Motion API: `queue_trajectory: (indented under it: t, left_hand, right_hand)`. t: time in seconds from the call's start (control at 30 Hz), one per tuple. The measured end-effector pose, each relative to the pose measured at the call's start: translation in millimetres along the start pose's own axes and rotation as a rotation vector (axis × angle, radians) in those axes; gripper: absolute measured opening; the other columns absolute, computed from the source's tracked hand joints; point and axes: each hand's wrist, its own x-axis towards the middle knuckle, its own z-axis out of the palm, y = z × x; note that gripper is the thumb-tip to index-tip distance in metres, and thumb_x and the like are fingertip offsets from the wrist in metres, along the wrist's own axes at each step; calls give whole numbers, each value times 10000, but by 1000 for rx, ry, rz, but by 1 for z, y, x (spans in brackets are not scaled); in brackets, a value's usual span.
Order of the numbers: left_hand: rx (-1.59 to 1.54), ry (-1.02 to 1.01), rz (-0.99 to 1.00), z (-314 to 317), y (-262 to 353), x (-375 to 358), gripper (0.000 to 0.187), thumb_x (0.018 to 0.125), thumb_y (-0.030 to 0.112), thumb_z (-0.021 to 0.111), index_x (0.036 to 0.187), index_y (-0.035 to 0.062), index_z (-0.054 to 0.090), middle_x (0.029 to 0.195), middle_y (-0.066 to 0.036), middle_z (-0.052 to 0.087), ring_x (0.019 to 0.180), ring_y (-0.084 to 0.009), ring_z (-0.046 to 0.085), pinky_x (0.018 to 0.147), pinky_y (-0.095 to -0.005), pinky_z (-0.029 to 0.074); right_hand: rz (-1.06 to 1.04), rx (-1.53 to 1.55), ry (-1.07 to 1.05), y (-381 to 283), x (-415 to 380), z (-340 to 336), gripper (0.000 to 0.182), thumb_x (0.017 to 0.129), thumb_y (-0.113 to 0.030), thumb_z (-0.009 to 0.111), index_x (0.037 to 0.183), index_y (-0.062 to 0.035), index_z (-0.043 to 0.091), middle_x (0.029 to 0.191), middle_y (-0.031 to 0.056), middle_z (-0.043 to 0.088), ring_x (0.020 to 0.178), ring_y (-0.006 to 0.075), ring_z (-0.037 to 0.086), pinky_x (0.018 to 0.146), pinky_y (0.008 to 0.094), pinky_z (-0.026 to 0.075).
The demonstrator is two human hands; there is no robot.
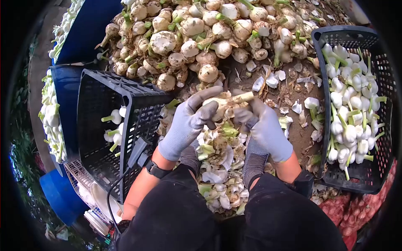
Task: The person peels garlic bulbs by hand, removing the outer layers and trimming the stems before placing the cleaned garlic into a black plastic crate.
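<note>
A garlic bulb [224, 103] with dry, dirty outer skin and a short cut stem is between my two gloved hands. My left hand [184, 127] grips the bulb from the left, thumb and fingers around it. On the other side, my right hand [270, 131] has its fingers closed at the bulb's lower right, beside the stem; the fingertips are partly blurred. Below the hands, between my feet, lie loose garlic peelings [217, 175]. Just beyond the hands spreads a large heap of unpeeled garlic bulbs [192, 27].
A black crate [351, 184] on the right holds many cleaned white garlic bulbs [349, 108]. Another black crate [130, 94] lies tilted at left with several bulbs inside. Blue containers [69, 88] with garlic stand farther left. Red mesh sacks [356, 213] sit at lower right.
</note>
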Motion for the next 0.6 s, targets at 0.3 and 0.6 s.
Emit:
queue_trajectory:
  t: [0.3,0.6]
  left_hand:
    - [75,-12,40,16,-6,-2,667,791,56,775,1380,0,468,1225,-53,589,1055,-102,581,926,-261,482]
    - [-495,-201,-110,7,-12,-4,833,903,492,637,1493,66,230,1048,-116,640,632,-154,652,471,-228,483]
  right_hand:
    - [123,-59,-55,-26,2,13,193,845,23,490,982,71,618,862,95,681,670,161,632,580,246,499]
    - [-199,-447,53,-18,-3,19,219,971,-183,521,954,19,606,676,56,618,520,81,531,483,207,410]
